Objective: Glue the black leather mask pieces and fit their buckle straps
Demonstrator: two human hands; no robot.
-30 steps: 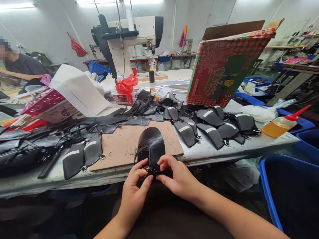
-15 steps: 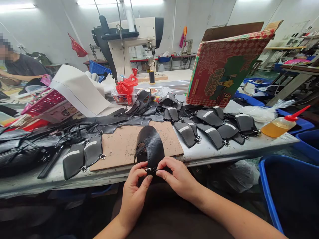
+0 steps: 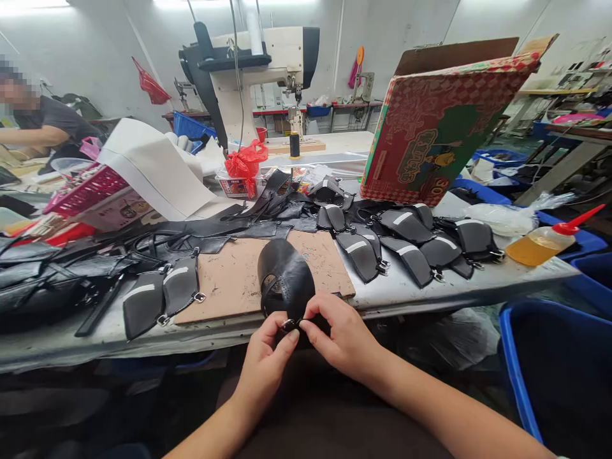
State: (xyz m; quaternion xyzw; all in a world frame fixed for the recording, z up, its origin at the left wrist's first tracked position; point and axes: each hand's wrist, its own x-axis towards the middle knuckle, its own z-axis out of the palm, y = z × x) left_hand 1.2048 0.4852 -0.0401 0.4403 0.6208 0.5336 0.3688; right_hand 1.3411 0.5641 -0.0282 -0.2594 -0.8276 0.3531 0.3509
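Observation:
A black leather shoe upper (image 3: 287, 264) with an oval opening and a row of small holes stands curved at the near edge of the brown board (image 3: 224, 274). My left hand (image 3: 268, 354) is closed, pinching a small metal buckle (image 3: 289, 326) at the upper's lower end. Close beside it, my right hand (image 3: 342, 335) pinches the tip of a thin black strap at the buckle. The fingertips nearly meet, and whether the strap runs through the buckle is too small to see. Left of the board lies a similar buckled pair of black pieces (image 3: 162, 290) with white strips.
Several black buckled uppers (image 3: 406, 236) lie right of the board, near a glue bottle (image 3: 538, 245) with a red nozzle. Black straps are heaped at left. A printed carton (image 3: 440, 127) and sewing machine (image 3: 277, 57) stand behind. A blue bin (image 3: 511, 357) is low right; another person sits far left.
The upper has turned and leaned, so its broad face shows more. My fingertips have drawn slightly closer together at the buckle. The whole view has shifted a little.

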